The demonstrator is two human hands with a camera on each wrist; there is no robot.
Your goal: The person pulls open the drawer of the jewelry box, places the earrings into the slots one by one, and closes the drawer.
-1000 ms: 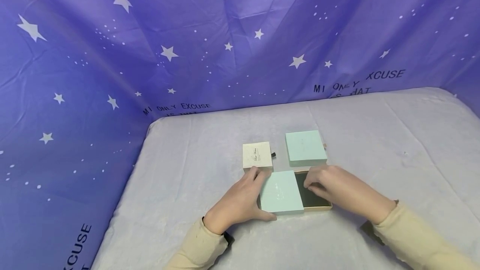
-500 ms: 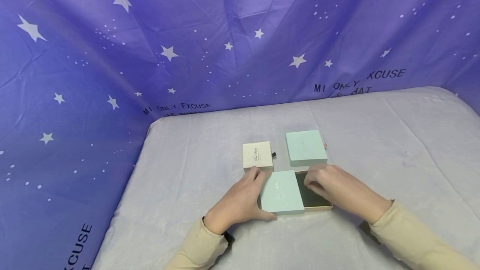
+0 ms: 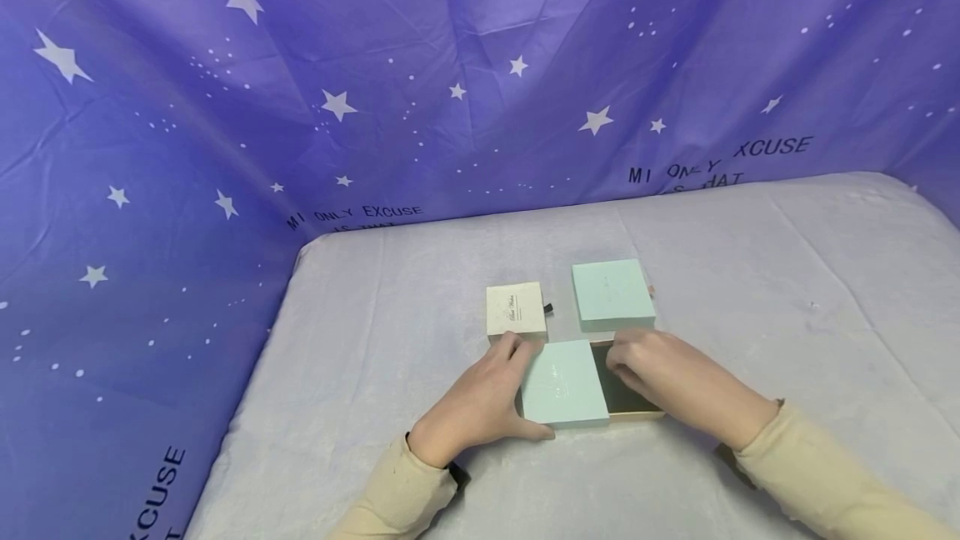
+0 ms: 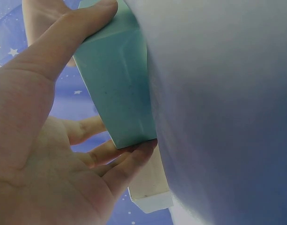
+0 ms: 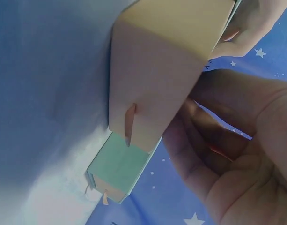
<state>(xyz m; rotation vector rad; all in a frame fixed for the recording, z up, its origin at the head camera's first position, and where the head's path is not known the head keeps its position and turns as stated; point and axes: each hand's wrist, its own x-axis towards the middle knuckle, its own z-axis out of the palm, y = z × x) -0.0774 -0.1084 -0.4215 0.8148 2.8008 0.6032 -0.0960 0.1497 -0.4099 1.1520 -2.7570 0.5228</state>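
Observation:
A mint drawer-style gift box (image 3: 564,386) lies on the cloth, its drawer (image 3: 636,416) pulled well out to the right. My left hand (image 3: 478,400) grips the box's sleeve, thumb on the near side and fingertips at the far side. The left wrist view shows the sleeve's end (image 4: 115,89) between thumb and fingers. My right hand (image 3: 678,373) reaches over the drawer's dark interior with bent fingers, thumb close to them. In the right wrist view the fingertips are hidden behind the drawer's pale front (image 5: 152,79), which carries a small ribbon tab (image 5: 129,123); I cannot tell whether they pinch anything.
Behind the sleeve stands a small white box (image 3: 514,309) with dark lettering and a black tab (image 3: 548,309). A second mint box (image 3: 613,294), closed, sits behind the drawer. Pale cloth (image 3: 360,340) covers the table, and a purple star-printed curtain (image 3: 420,107) hangs behind and left.
The right forearm has shifted slightly to the left, with the right fingers still over the drawer. Left hand and boxes stay practically where they were.

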